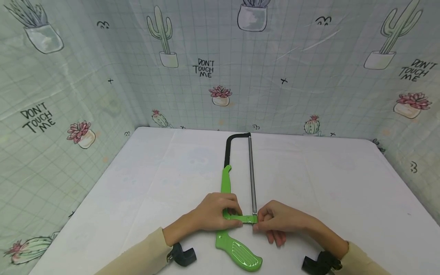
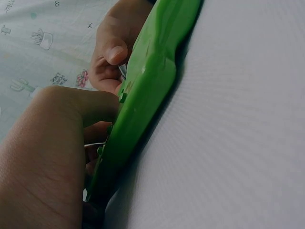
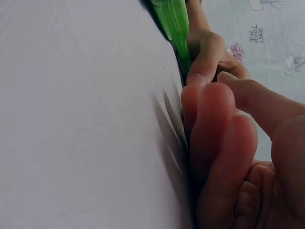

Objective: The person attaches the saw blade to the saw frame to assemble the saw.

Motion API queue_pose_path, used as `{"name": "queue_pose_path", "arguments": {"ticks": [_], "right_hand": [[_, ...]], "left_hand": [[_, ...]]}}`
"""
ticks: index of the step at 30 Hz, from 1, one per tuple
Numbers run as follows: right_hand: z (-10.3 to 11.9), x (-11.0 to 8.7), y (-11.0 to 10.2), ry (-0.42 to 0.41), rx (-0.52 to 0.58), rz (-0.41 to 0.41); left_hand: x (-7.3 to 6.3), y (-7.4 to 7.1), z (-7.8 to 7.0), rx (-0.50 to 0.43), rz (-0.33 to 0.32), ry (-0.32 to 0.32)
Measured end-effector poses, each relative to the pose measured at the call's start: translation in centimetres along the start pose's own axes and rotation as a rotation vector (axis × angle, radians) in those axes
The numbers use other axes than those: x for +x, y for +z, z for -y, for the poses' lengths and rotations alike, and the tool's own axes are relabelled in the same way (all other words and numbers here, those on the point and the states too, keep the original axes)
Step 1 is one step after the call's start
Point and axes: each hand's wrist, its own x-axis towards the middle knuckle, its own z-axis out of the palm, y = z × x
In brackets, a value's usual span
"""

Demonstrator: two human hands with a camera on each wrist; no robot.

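Note:
A hacksaw (image 1: 225,183) lies flat on the white table, its green handle (image 1: 240,252) toward me and its black bow pointing away. The grey blade (image 1: 252,175) runs along its right side, down to a short green crosspiece (image 1: 245,219). My left hand (image 1: 216,212) grips the green frame where the crosspiece meets it, thumb along the near side. At the crosspiece's right end, my right hand (image 1: 280,217) pinches with thumb and index finger; what lies between them is hidden. In the left wrist view the green frame (image 2: 147,81) stands close beside the left hand.
A white tabletop (image 1: 178,168) extends around the saw. Behind it and at the sides hangs a cloth (image 1: 254,68) printed with cacti and lettering. Black camera mounts (image 1: 183,255) are on both wrists, just above the table.

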Motion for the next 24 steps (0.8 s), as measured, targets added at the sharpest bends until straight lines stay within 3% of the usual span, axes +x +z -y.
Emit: {"name": "queue_pose_path", "arguments": {"ticks": [7, 24], "right_hand": [[0.08, -0.01, 0.37, 0.010, -0.002, -0.025], [0.23, -0.26, 0.16, 0.025, -0.004, 0.006]], "left_hand": [[-0.04, 0.09, -0.14, -0.010, 0.014, -0.008], [-0.01, 0.05, -0.38, 0.001, 0.006, -0.011]]}}
